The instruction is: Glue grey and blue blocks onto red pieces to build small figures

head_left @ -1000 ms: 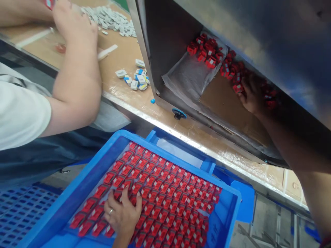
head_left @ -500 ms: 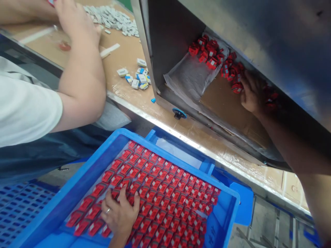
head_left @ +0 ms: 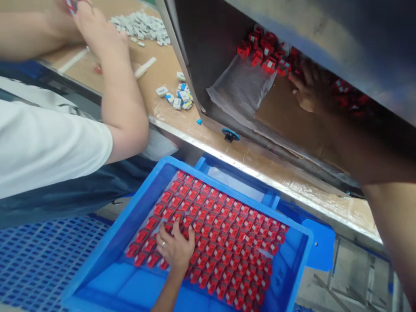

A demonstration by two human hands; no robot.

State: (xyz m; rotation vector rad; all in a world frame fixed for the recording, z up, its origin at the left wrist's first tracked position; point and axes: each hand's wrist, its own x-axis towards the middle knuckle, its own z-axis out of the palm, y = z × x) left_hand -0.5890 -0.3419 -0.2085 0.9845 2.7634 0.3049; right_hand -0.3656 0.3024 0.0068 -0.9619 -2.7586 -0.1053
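My left hand (head_left: 175,247) rests with fingers apart on neat rows of red parts with white labels (head_left: 224,245) in a blue plastic crate (head_left: 146,195), and I see nothing held in it. Inside a steel housing (head_left: 208,56), my right hand (head_left: 308,89) reaches among a loose heap of red parts (head_left: 260,54), with its fingers extended. Part of that heap is hidden in shadow. At the upper left, a co-worker's hand (head_left: 99,34) holds a small red part (head_left: 71,5) over the table.
A co-worker's white sleeve (head_left: 42,143) fills the left side. On the cardboard-topped table (head_left: 162,125) lie grey parts (head_left: 139,26) and white-and-blue parts (head_left: 180,97). Plastic film (head_left: 240,86) and cardboard (head_left: 286,112) line the housing. A blue perforated mat (head_left: 42,260) lies on the floor.
The whole view has shifted, with the crate now higher and further right. My right hand has moved up and left along the heap. My left hand stays on the rows.
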